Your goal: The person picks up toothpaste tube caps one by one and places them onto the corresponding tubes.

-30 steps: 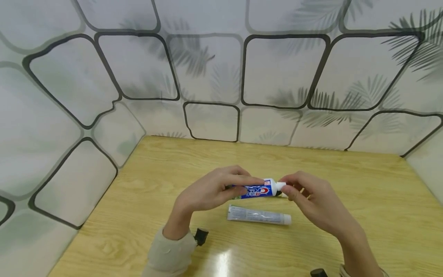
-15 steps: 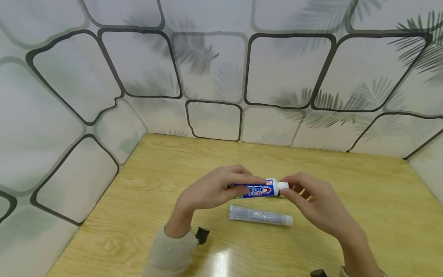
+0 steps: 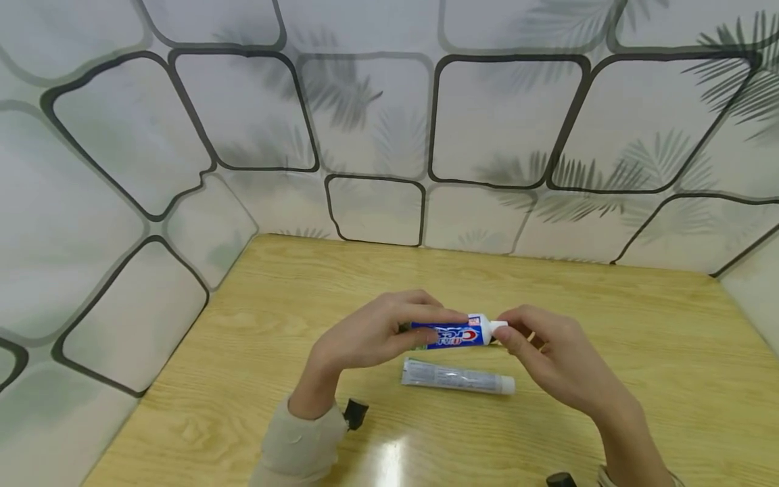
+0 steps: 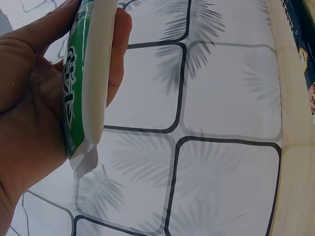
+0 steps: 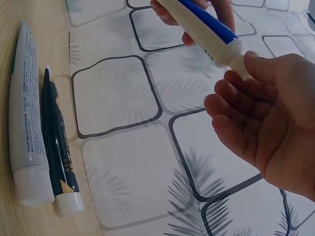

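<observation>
My left hand (image 3: 380, 328) grips a blue, green and white Crest toothpaste tube (image 3: 456, 335) around its body, holding it sideways above the table. Its white cap (image 3: 498, 326) points to the right, pinched between the thumb and forefinger of my right hand (image 3: 560, 355). In the left wrist view the tube's green side and crimped end (image 4: 86, 164) show beside the palm. The right wrist view has the cap (image 5: 239, 66) at the thumb tip, the other fingers loosely bent below it.
A silver-white toothpaste tube (image 3: 456, 377) with a white cap lies on the wooden table (image 3: 213, 385), nearer the body. Beside it lies a black tube with a white cap (image 5: 60, 142), mostly hidden in the head view. A patterned wall (image 3: 377, 210) stands behind.
The right thumb and forefinger have shifted slightly around the cap. The left hand keeps its grip on the tube, and the tube on the table has stayed put.
</observation>
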A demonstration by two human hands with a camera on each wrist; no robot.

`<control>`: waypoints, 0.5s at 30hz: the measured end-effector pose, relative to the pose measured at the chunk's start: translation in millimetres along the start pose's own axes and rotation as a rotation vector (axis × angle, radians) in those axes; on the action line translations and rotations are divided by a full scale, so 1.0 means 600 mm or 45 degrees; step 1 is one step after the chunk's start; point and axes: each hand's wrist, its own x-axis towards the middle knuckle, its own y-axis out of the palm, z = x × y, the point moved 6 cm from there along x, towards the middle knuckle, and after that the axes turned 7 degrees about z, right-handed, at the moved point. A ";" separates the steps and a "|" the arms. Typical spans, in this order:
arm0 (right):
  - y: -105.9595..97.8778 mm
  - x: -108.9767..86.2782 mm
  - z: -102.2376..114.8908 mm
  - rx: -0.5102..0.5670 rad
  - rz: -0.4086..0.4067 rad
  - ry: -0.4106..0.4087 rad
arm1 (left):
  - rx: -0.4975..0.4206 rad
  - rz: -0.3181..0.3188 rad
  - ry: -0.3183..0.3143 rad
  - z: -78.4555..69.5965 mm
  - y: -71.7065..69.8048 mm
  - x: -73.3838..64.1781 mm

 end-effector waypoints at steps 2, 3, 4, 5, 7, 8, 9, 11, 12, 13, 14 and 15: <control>0.001 0.000 0.000 0.003 0.004 0.005 | 0.000 0.001 -0.006 -0.001 0.000 0.000; 0.001 0.000 0.000 0.002 0.003 0.011 | 0.001 0.001 -0.008 -0.001 -0.001 -0.001; 0.002 0.000 0.000 -0.001 0.001 0.016 | 0.004 0.000 -0.009 -0.001 -0.001 -0.001; 0.002 0.000 0.000 -0.007 -0.008 0.017 | 0.004 -0.002 -0.009 -0.001 -0.001 -0.001; 0.001 0.001 0.001 -0.015 -0.035 0.013 | 0.009 -0.006 -0.008 0.000 -0.002 -0.001; 0.001 0.001 0.002 -0.014 -0.049 0.005 | 0.009 -0.008 -0.006 0.000 -0.003 -0.001; 0.000 0.002 0.002 -0.016 -0.057 -0.002 | 0.005 -0.008 -0.006 0.001 -0.003 -0.001; 0.000 0.002 0.003 -0.010 -0.064 -0.027 | -0.005 -0.008 -0.004 0.003 -0.004 -0.001; 0.001 0.003 0.004 -0.002 -0.061 -0.038 | -0.010 -0.006 -0.004 0.004 -0.004 -0.001; 0.001 0.003 0.004 0.006 -0.056 -0.049 | -0.018 -0.002 -0.005 0.005 -0.004 -0.001; 0.001 0.003 0.004 0.016 -0.047 -0.055 | -0.023 0.000 -0.007 0.006 -0.004 -0.001; 0.001 0.003 0.004 0.024 -0.040 -0.061 | -0.027 0.004 -0.009 0.006 -0.003 -0.001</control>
